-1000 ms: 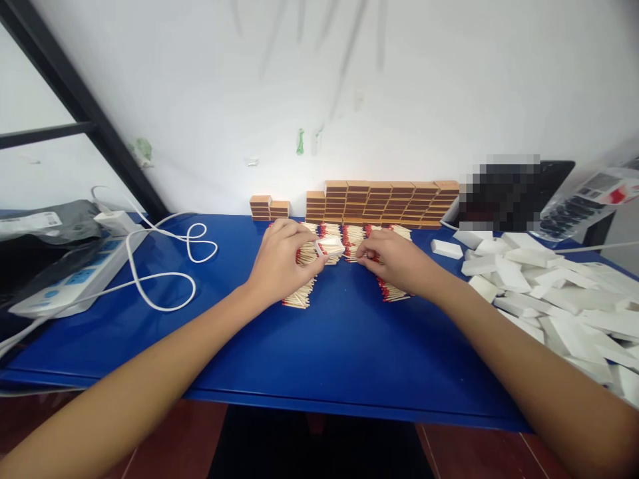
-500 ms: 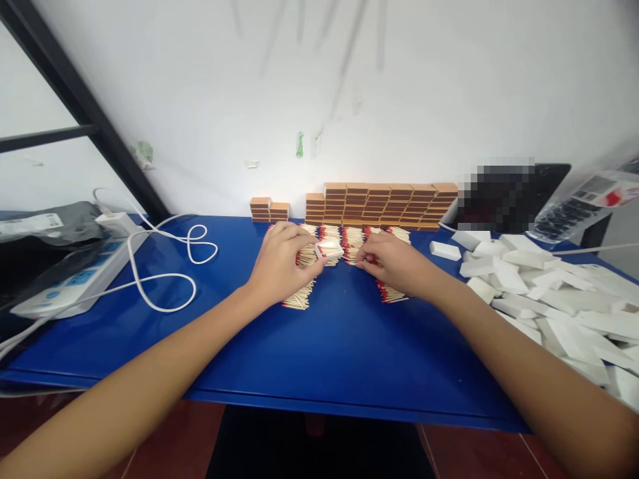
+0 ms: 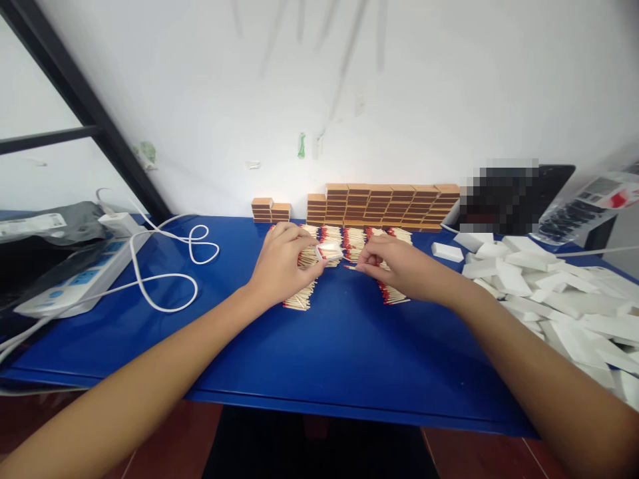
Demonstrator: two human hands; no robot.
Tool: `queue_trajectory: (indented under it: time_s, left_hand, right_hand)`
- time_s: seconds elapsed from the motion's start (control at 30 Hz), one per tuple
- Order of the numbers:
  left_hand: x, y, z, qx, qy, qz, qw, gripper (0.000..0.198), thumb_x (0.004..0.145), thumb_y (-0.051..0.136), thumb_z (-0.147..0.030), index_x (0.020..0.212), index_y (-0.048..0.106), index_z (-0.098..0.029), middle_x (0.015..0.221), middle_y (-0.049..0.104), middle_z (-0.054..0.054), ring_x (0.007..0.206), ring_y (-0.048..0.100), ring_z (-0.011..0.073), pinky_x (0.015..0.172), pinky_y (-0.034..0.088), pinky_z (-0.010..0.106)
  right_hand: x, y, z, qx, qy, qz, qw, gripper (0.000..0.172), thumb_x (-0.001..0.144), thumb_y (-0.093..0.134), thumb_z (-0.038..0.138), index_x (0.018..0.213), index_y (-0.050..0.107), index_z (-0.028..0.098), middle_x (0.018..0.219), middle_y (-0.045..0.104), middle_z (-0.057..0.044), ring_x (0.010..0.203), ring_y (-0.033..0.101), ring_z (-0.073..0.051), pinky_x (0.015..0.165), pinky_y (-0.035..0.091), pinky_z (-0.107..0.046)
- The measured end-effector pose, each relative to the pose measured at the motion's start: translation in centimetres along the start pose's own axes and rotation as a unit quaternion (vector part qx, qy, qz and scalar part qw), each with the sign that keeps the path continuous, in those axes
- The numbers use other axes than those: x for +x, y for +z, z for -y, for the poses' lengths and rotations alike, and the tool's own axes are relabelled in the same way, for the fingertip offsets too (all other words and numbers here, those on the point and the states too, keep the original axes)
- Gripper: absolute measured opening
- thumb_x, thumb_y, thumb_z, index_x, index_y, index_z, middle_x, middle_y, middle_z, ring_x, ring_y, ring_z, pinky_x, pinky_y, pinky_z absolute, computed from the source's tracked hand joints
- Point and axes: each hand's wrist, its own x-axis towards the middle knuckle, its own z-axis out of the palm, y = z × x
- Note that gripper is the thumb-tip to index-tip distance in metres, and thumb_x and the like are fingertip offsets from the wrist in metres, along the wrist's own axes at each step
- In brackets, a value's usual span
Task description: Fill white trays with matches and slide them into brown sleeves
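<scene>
My left hand [image 3: 282,263] is closed on a small white matchbox tray [image 3: 329,252] with matches lying in it. Opposite it, my right hand [image 3: 389,261] pinches a red-tipped match [image 3: 351,267], its head pointing left toward the tray. Rows of loose matches [image 3: 354,241] lie on the blue table [image 3: 329,359] behind and between the hands. Part of one pile [image 3: 299,297] shows below my left hand, and another pile [image 3: 394,294] is partly covered by my right hand.
Stacked brown matchboxes [image 3: 382,207] line the wall, with a smaller stack [image 3: 269,211] to their left. White trays [image 3: 574,293] are heaped at the right, near a dark screen [image 3: 549,196]. A power strip [image 3: 74,283] and a looped white cable [image 3: 164,309] lie at the left.
My right hand has come slightly down and away from the match rows, and a match now shows between its fingertips. My left hand keeps the tray in nearly the same place.
</scene>
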Motion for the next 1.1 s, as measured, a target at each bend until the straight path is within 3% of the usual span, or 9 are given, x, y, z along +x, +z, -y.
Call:
queue_trajectory:
  time_s: [0.2,0.47,0.7,0.93,1.1]
  left_hand:
    - [-0.2,-0.1,-0.4,-0.021,0.032,0.022,0.999,0.027,0.090,0.081,-0.036,0.111,0.079,-0.019,0.111,0.075,0.009,0.116,0.061,0.0301,0.105,0.051,0.051]
    - [0.0,-0.3,-1.4,-0.070,0.073,0.048,0.994,0.022,0.090,0.080,-0.035,0.109,0.078,-0.024,0.115,0.076,0.008,0.117,0.064,0.0293,0.109,0.050,0.053]
    - [0.0,-0.2,-0.8,-0.052,0.048,0.050,0.996,0.022,0.092,0.079,-0.034,0.111,0.079,-0.023,0.112,0.075,0.008,0.118,0.063,0.0295,0.109,0.050,0.054]
    - [-0.1,-0.1,-0.2,-0.039,0.031,0.016,0.999,0.026,0.090,0.082,-0.035,0.110,0.078,-0.019,0.111,0.075,0.010,0.114,0.062,0.0295,0.104,0.054,0.051]
    - [0.0,0.0,0.0,-0.034,0.022,0.014,0.999,0.027,0.088,0.084,-0.035,0.110,0.078,-0.020,0.110,0.075,0.009,0.113,0.062,0.0295,0.102,0.054,0.051]
  right_hand:
    - [0.0,-0.1,1.6,-0.005,-0.041,-0.090,0.995,0.014,0.102,0.059,0.028,0.090,0.063,0.022,0.091,0.065,-0.008,0.090,0.059,-0.025,0.077,0.044,-0.036]
    - [0.1,1.6,2.6,-0.013,-0.072,-0.102,0.992,0.008,0.101,0.058,0.021,0.094,0.062,0.023,0.094,0.063,-0.008,0.091,0.057,-0.025,0.079,0.046,-0.038]
    - [0.0,-0.3,1.5,-0.044,-0.048,-0.137,0.988,0.013,0.101,0.059,0.025,0.089,0.064,0.022,0.085,0.065,-0.007,0.084,0.059,-0.024,0.076,0.044,-0.037]
    - [0.3,0.4,-1.4,-0.099,-0.006,-0.052,0.994,0.015,0.094,0.060,0.018,0.082,0.070,0.020,0.085,0.066,-0.010,0.087,0.060,-0.027,0.078,0.045,-0.038]
    - [0.4,1.4,-2.0,-0.107,-0.004,-0.032,0.994,0.018,0.095,0.060,0.018,0.083,0.073,0.020,0.086,0.067,-0.010,0.089,0.061,-0.027,0.078,0.046,-0.038]
